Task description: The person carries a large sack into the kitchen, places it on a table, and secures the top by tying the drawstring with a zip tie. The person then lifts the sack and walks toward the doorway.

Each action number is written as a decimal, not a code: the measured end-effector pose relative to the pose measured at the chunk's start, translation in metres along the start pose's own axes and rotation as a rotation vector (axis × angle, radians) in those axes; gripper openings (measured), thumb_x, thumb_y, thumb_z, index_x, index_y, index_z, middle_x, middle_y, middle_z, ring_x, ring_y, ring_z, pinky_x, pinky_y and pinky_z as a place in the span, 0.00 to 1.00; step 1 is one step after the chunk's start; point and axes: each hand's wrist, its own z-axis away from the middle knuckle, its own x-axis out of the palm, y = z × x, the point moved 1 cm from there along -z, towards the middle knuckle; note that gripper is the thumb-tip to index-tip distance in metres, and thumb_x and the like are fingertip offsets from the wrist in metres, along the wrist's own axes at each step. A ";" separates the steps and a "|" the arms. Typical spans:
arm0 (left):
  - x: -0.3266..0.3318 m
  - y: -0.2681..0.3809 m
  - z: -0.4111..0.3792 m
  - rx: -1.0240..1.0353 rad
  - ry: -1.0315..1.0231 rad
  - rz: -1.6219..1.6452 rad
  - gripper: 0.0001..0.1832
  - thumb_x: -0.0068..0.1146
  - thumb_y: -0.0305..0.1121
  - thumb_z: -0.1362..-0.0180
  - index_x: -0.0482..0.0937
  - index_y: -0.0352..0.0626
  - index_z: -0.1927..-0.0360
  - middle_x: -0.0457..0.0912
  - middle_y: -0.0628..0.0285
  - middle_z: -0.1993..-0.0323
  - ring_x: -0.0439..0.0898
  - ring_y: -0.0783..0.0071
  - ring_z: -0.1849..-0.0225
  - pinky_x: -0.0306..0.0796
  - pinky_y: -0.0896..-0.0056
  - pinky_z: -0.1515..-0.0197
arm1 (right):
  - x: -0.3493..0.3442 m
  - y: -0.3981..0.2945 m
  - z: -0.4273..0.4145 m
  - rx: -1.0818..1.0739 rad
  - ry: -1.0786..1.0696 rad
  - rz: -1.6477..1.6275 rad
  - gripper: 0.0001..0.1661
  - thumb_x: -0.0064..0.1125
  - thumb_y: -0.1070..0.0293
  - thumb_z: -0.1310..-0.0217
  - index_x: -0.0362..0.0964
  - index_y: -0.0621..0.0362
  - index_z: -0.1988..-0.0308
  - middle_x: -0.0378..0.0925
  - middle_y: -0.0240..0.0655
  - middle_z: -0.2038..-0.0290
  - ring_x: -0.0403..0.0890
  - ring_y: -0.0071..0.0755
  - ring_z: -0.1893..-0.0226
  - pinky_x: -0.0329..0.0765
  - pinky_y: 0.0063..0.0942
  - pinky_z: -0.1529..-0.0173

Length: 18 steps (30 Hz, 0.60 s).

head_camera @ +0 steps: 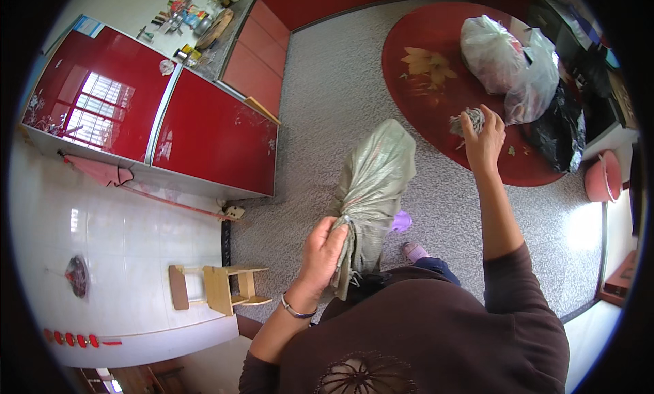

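Bunched in my left hand (323, 248) is the gathered neck of a pale green woven plastic sack (380, 169), whose filled body hangs over the speckled floor. My right hand (484, 138) is at the round red table (424, 108), its fingers closed around a small tangled grey-white bundle of string or fibre (472, 122). Beyond that hand, knotted translucent plastic bags (493, 54) with contents that I cannot make out stand on the table. A crumpled black plastic bag (559, 133) lies beside them at the table's edge.
A red two-door refrigerator (219, 133) stands at the left, near a counter (232, 31) with utensils and a wooden board. A small wooden stool (219, 289) is at the lower left. A pink bucket (603, 177) stands right of the table. A purple object (402, 221) lies by my foot.
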 end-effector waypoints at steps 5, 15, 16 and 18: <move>0.004 0.009 0.007 0.187 0.104 -0.272 0.10 0.54 0.33 0.35 0.75 0.35 0.57 0.80 0.60 0.71 0.77 0.76 0.69 0.72 0.71 0.64 | -0.100 -0.110 0.045 0.312 -0.988 -1.010 0.08 0.60 0.70 0.35 0.74 0.62 0.58 0.77 0.36 0.67 0.75 0.19 0.78 0.73 0.21 0.75; 0.014 0.025 0.016 0.455 0.156 -0.661 0.08 0.55 0.28 0.40 0.72 0.35 0.60 0.79 0.44 0.71 0.79 0.41 0.68 0.73 0.54 0.67 | -0.106 -0.139 0.095 -0.142 -1.283 -0.908 0.06 0.59 0.71 0.41 0.74 0.62 0.65 0.79 0.52 0.71 0.81 0.56 0.67 0.77 0.42 0.63; 0.013 0.023 0.017 0.434 0.152 -0.635 0.08 0.55 0.28 0.40 0.73 0.35 0.60 0.79 0.47 0.72 0.79 0.50 0.70 0.72 0.59 0.68 | -0.106 -0.139 0.099 -0.098 -1.282 -0.951 0.06 0.59 0.71 0.42 0.74 0.62 0.66 0.79 0.52 0.71 0.81 0.57 0.67 0.77 0.42 0.63; 0.011 0.018 0.018 0.395 0.146 -0.588 0.09 0.56 0.28 0.40 0.75 0.35 0.59 0.79 0.53 0.74 0.78 0.66 0.74 0.71 0.67 0.69 | -0.108 -0.140 0.103 -0.020 -1.288 -0.999 0.05 0.58 0.72 0.42 0.74 0.62 0.67 0.79 0.52 0.72 0.82 0.57 0.68 0.77 0.42 0.63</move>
